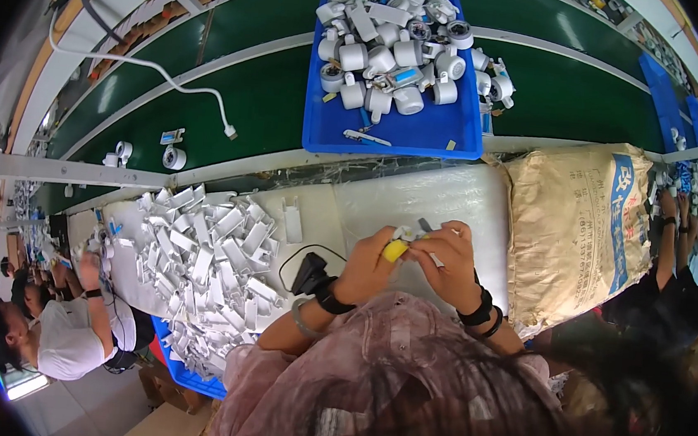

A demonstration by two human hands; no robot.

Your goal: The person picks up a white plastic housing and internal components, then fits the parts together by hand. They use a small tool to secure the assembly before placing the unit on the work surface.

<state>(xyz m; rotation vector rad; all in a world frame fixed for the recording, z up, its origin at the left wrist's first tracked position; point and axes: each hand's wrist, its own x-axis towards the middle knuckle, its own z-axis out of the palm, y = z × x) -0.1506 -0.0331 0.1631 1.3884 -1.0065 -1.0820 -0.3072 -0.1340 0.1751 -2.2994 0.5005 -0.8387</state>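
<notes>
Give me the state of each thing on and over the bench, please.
Left hand: closed on yellow piece
Right hand: fingers bent at the same spot; grip unclear
Blue tray: heaped at far end
White round housings: jumbled
White covers: loose heap
Brown sack: creased, lying down
White cable: plug end loose

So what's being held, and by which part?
Left hand and right hand seem to hold a small white piece; the exact grip can't be told.
</notes>
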